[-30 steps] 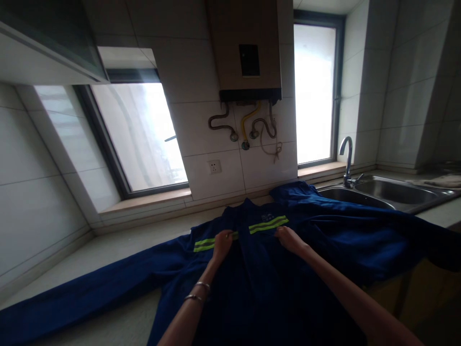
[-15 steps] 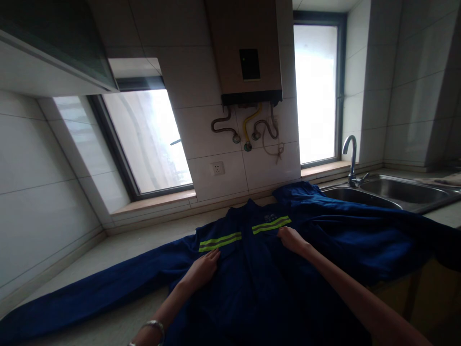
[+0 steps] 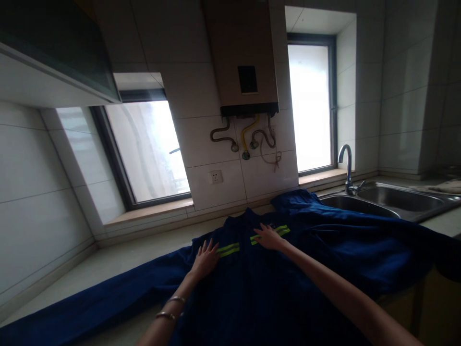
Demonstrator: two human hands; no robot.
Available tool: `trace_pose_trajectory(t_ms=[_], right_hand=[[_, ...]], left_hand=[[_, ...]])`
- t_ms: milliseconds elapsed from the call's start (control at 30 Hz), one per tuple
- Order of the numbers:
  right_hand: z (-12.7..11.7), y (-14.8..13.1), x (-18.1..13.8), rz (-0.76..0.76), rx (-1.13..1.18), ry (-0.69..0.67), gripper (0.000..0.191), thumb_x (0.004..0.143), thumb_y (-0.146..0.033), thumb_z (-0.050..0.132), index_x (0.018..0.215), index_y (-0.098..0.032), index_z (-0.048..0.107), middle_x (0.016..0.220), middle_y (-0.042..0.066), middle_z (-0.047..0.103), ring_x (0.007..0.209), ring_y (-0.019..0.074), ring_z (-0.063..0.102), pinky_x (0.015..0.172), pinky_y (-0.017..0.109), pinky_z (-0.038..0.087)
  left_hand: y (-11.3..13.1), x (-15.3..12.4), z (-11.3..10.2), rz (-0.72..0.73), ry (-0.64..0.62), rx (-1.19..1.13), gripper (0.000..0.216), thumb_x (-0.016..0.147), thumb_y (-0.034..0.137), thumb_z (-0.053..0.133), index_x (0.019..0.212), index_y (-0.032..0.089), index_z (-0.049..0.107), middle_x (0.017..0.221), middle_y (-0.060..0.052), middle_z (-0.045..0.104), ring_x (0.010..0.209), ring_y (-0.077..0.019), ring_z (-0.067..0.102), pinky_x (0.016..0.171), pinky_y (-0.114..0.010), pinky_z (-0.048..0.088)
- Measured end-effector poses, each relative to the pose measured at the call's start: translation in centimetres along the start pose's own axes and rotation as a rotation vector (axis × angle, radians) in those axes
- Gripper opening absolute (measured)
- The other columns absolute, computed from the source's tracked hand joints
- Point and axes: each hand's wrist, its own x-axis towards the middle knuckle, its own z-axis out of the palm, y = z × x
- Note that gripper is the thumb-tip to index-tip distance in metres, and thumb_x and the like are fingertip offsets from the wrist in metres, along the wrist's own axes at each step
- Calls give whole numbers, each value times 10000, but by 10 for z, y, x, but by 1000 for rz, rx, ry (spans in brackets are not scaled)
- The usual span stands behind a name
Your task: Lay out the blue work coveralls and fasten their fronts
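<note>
A dark blue work jacket point(image 3: 245, 283) lies spread on the countertop, its collar towards the wall. Two yellow-green reflective strips cross its chest. My left hand point(image 3: 206, 259) rests with spread fingers on the jacket, over the outer end of the left strip point(image 3: 229, 249). Lying on the right strip point(image 3: 283, 230), my right hand point(image 3: 268, 237) has its fingers apart and holds nothing. One sleeve point(image 3: 108, 293) stretches out along the counter to the left. More blue cloth point(image 3: 353, 240) is bunched on the right, reaching the sink's edge.
A double steel sink point(image 3: 403, 197) with a chrome faucet point(image 3: 345, 166) stands at the right. On the wall hang a water heater point(image 3: 245, 53) with hoses and a socket point(image 3: 216, 177). An upper cabinet point(image 3: 57, 62) juts out at the upper left.
My right hand has moved up and left from below the right strip onto it, its fingers opening. My left hand has slid slightly up and left, fingers spreading. The view has tilted slightly upward.
</note>
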Motion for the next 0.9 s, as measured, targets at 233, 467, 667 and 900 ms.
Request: trace_pose_trajectory(t_ms=[233, 467, 667, 900], right_hand=[[39, -20, 60, 83, -17, -203, 700, 833, -742, 225, 1440, -394, 248, 1548, 71, 80, 1361, 465, 49, 978, 714, 30], [59, -6, 96, 180, 3, -215, 718, 817, -764, 165, 1443, -416, 208, 1551, 42, 73, 1365, 455, 33, 971, 710, -38], [58, 6, 122, 231, -25, -229, 688, 837, -735, 160, 1448, -421, 178, 1554, 33, 49, 1370, 442, 30, 974, 706, -28], [58, 14, 131, 243, -28, -247, 696, 841, -738, 162, 1454, -407, 169, 1553, 44, 50, 1375, 429, 34, 983, 699, -3]], left_hand=[[11, 41, 13, 43, -172, -167, 509, 925, 509, 263, 1422, 395, 261, 1535, -24, 179, 1400, -357, 75, 1033, -694, 113], [14, 66, 9, 39, -179, -100, 482, 924, 462, 322, 1403, 413, 293, 1515, -63, 245, 1364, -401, 205, 949, -736, 237], [40, 85, -11, 48, -37, 24, 511, 890, 184, 376, 1401, 186, 384, 1488, -175, 270, 1373, -400, 171, 1060, -651, 129], [79, -54, -31, 659, 69, 113, 494, 844, 146, 441, 1334, 208, 451, 1359, -121, 484, 1265, -286, 418, 1051, -459, 330]])
